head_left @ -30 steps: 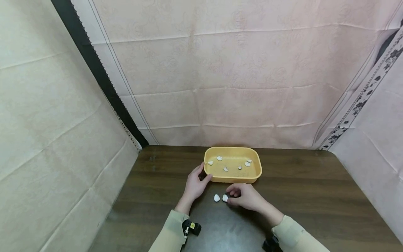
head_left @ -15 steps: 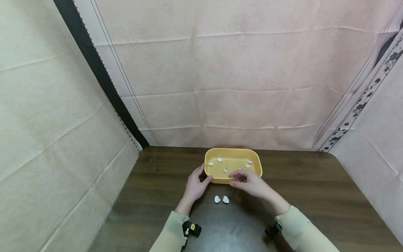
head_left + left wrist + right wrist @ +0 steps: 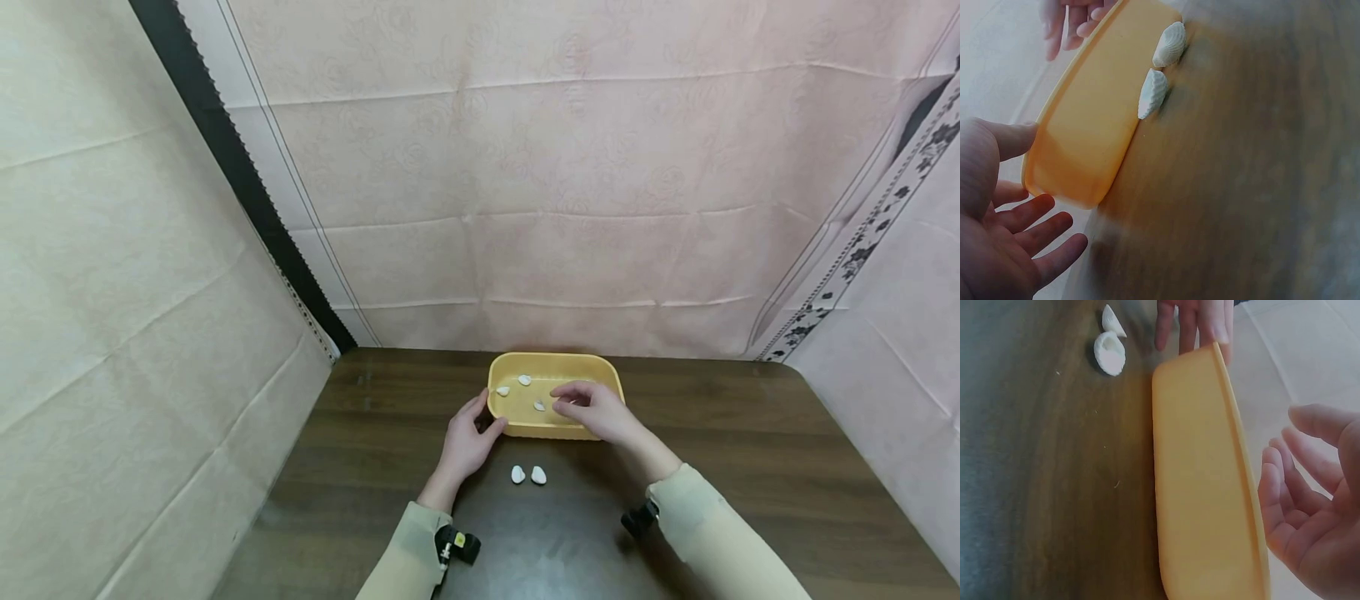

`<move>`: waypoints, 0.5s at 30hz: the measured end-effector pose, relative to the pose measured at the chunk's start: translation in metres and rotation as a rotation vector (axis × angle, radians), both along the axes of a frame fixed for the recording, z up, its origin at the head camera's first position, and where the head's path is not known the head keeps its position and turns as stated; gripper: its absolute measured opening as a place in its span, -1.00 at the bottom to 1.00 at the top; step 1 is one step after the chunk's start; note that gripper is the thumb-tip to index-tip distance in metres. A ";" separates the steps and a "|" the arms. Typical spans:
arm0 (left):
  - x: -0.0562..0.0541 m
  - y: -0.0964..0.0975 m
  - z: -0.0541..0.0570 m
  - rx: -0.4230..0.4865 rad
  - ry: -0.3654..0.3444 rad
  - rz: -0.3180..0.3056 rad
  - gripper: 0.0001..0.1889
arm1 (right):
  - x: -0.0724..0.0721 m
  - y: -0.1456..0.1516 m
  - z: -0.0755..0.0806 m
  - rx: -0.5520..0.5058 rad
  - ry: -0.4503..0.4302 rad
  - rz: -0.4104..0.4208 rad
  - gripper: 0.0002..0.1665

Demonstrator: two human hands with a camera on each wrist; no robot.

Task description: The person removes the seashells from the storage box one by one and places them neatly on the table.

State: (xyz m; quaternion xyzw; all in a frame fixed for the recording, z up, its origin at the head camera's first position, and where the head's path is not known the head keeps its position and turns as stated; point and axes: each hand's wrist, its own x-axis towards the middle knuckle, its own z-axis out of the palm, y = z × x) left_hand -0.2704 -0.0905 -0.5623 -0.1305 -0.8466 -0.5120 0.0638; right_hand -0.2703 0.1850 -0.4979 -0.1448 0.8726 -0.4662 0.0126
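In the head view my left hand (image 3: pixel 463 442) rests at the near left corner of a yellow plastic tray (image 3: pixel 517 425). Its thumb touches the rim, while the other fingers spread loosely along the end, as the left wrist view shows. My right hand (image 3: pixel 600 410) hovers over the right part of the tray; its thumb and loosely bent fingers stand apart, with nothing seen between them. White seashells lie inside: one at the back (image 3: pixel 524 380), one at the left (image 3: pixel 503 391) and a shell (image 3: pixel 539 406) near the middle. Any farther right are hidden by my right hand.
Two white shells lie side by side on the dark wooden table (image 3: pixel 360 483) in front of the tray, a left shell (image 3: pixel 518 474) and a right shell (image 3: pixel 538 475). Pale cloth (image 3: pixel 562 208) hangs behind and at both sides.
My right hand has let go of the right-hand shell on the table, then moved up and forward over the tray. My left hand stays at the tray's corner.
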 end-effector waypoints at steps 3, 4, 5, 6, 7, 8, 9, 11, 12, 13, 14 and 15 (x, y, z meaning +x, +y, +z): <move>0.000 0.000 0.001 0.000 -0.003 0.002 -0.31 | -0.007 -0.001 -0.002 0.005 -0.004 -0.008 -0.65; 0.000 0.000 0.001 0.000 -0.003 0.002 -0.31 | -0.009 -0.002 -0.003 0.009 -0.007 -0.013 -0.65; 0.000 0.000 0.002 0.000 -0.006 0.004 -0.30 | -0.012 -0.002 -0.004 0.011 -0.007 -0.015 -0.64; 0.000 0.001 0.002 -0.001 -0.008 0.005 -0.30 | -0.014 -0.003 -0.005 0.013 -0.011 -0.019 -0.64; 0.000 0.001 0.002 -0.002 -0.011 0.006 -0.30 | -0.016 -0.003 -0.005 0.015 -0.015 -0.023 -0.64; 0.000 0.001 0.003 -0.002 -0.013 0.006 -0.30 | -0.018 -0.004 -0.006 0.016 -0.022 -0.030 -0.64; 0.001 0.001 0.003 -0.002 -0.015 0.007 -0.30 | -0.020 -0.004 -0.007 0.018 -0.030 -0.033 -0.65; 0.001 0.001 0.004 0.001 -0.015 0.007 -0.30 | -0.024 -0.006 -0.008 0.022 -0.043 -0.043 -0.65; 0.000 0.001 0.004 -0.001 -0.013 0.005 -0.30 | -0.026 -0.007 -0.009 0.024 -0.049 -0.047 -0.65; 0.000 0.001 0.003 -0.001 -0.011 0.004 -0.30 | -0.028 -0.007 -0.011 0.028 -0.053 -0.049 -0.65; 0.000 0.000 0.003 -0.003 -0.009 0.004 -0.30 | -0.030 -0.008 -0.012 0.032 -0.052 -0.050 -0.65; 0.000 0.000 0.003 -0.005 -0.008 0.004 -0.30 | -0.032 -0.009 -0.014 0.037 -0.050 -0.050 -0.65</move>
